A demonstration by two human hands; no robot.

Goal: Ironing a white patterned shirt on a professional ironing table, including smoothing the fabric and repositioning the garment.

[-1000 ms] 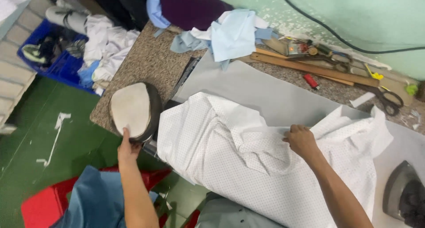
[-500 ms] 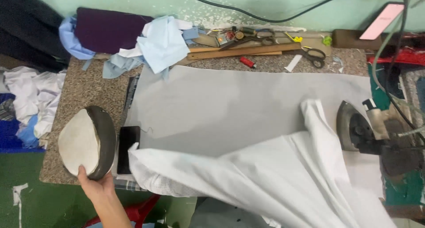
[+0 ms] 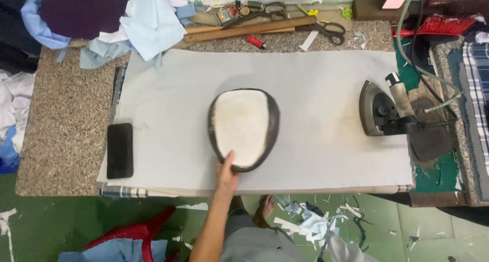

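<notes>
An oval pressing pad (image 3: 243, 127) with a white padded top and a dark rim lies in the middle of the grey pressing cloth (image 3: 316, 73). My left hand (image 3: 227, 174) grips its near edge, thumb on top of the rim, with the arm reaching up from the table's front edge. My right hand is out of view. No garment lies on the cloth.
A black phone (image 3: 120, 150) lies at the cloth's left edge. An iron (image 3: 387, 109) stands on its rest at the right, its cord running up. Scissors (image 3: 331, 30), a wooden ruler (image 3: 244, 30) and heaped fabric pieces (image 3: 147, 20) line the back. Cloth scraps (image 3: 310, 221) litter the green floor.
The pad has moved from the table's left corner to the middle of the cloth, still in my left hand. The white garment and my right hand have gone from view.
</notes>
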